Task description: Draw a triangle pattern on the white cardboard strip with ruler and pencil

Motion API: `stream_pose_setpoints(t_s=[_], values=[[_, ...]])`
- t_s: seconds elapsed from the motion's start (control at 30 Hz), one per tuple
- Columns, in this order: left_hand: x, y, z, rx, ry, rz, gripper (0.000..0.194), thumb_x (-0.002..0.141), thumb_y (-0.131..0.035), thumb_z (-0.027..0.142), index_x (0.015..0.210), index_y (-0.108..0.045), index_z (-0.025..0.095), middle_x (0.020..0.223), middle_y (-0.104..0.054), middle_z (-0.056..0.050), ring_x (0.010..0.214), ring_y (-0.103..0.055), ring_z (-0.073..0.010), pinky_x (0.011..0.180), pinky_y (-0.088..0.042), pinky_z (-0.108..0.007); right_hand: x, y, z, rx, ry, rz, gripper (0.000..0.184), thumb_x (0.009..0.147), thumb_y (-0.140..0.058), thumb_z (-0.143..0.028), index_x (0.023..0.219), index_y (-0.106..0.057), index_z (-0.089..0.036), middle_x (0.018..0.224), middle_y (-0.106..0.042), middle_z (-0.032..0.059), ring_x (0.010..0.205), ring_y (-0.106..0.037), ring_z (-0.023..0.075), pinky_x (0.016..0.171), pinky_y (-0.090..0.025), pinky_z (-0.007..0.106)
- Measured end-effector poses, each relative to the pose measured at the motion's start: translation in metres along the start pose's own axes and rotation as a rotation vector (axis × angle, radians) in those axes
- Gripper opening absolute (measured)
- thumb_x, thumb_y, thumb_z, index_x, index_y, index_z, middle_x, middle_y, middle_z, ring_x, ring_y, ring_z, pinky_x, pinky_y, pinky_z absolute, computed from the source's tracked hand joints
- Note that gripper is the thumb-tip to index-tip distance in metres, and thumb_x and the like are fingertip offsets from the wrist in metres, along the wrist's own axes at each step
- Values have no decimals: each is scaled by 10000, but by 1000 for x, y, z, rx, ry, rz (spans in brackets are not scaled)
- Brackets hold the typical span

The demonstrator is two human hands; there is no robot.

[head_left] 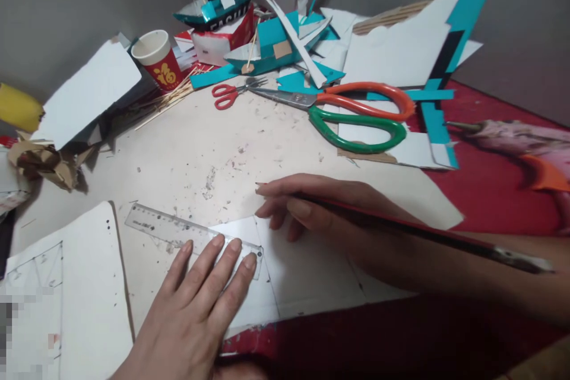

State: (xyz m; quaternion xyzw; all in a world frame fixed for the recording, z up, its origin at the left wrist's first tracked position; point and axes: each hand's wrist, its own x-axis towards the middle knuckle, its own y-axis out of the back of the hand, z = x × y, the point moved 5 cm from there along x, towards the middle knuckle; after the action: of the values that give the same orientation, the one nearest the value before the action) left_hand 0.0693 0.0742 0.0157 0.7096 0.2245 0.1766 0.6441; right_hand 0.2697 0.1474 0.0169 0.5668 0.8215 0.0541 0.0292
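Left hand (202, 285) spreads flat on clear ruler (164, 222), right end over white card (312, 288); right hand (338, 208) grips pencil (445, 238), tip off card; best press evenly, fingertips back from ruler's edge.

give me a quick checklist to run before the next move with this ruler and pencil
1. Left hand resting on ruler: ok
2. Pencil held in right hand: ok
3. Pencil tip at ruler's edge: not ok, it is apart from it
4. Large scissors away from ruler: ok, they lie beyond both hands
5. Ruler exactly aligned to a mark: cannot tell
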Motion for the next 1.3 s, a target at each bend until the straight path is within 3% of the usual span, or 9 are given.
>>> stream_pose_setpoints(t_s=[0.4,0.87,1.3], values=[[-1,-2,0,-3,-16,-3,1000,821,-441,805,1518,-342,95,1543,-427,-141,1435,-320,-339,1207,-69,-495,-3,-2,1,-61,11,-11,277,982,-512,-329,1175,-648,-185,982,-744,39,731,-659,91,674,-553,183],[-2,-2,-2,-12,2,-17,1080,799,-406,846,1556,-245,92,1544,-423,-149,1462,-278,-339,1220,-53,-486,-3,-2,2,-59,52,-59,307,987,-493,-308,1220,-632,-165,1027,-740,73,847,-695,148,773,-570,264],[-2,-2,-2,-11,-14,-3,1065,794,-501,799,1547,-273,81,1512,-459,-169,1447,-279,-347,1216,-63,-488,-3,-1,-5,-67,68,-68,281,996,-489,-246,1216,-622,-132,1009,-748,54,823,-694,110,779,-552,206]])
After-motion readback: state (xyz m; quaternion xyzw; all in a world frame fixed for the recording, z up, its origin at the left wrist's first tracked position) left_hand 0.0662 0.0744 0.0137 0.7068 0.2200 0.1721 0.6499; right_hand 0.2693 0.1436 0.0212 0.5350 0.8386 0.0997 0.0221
